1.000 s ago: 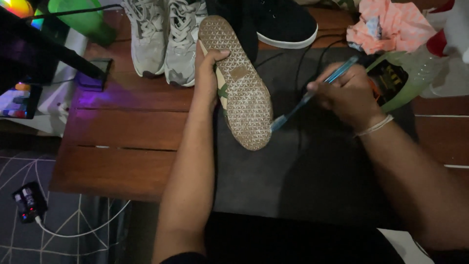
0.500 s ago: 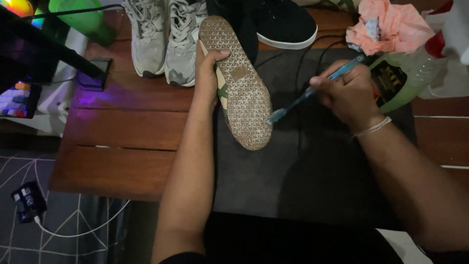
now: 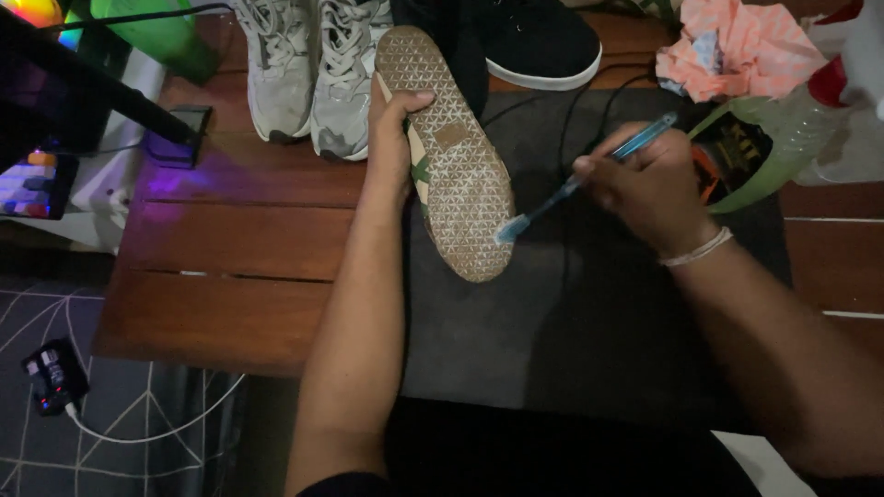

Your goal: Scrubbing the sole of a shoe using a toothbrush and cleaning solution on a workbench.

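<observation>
At the far left a small black charger block (image 3: pixel 51 375) with a white cable lies on the patterned floor, beside the near left corner of the wooden tabletop (image 3: pixel 230 248). Farther back, a pair of grey laced sneakers (image 3: pixel 308 74) stands at the tabletop's far edge.

Just right of them, the left hand (image 3: pixel 391 138) is clamped on a shoe (image 3: pixel 447 152) turned sole-up over the dark mat (image 3: pixel 571 322), thumb hooked over the sole's rim and fingers hidden behind the upper. The shoe looks light, with a thin patterned rubber sole that probably flexes; the grip along the side near the middle seems the sensible place, since that steadies it against pressure and leaves the sole clear. The textured rubber should not be slippery.

A black shoe (image 3: pixel 539 41) with a white sole edge sits behind it. The right hand (image 3: pixel 649 189), well apart from the left, is closed around a blue toothbrush (image 3: pixel 580 179), whose bristle end touches the sole's right edge towards the near end. The brush is slim, light and somewhat springy, so holding it well back on the handle suits it.

Right again lie a crumpled pink cloth (image 3: pixel 737 46) and a green bottle (image 3: pixel 746 152) on its side.
</observation>
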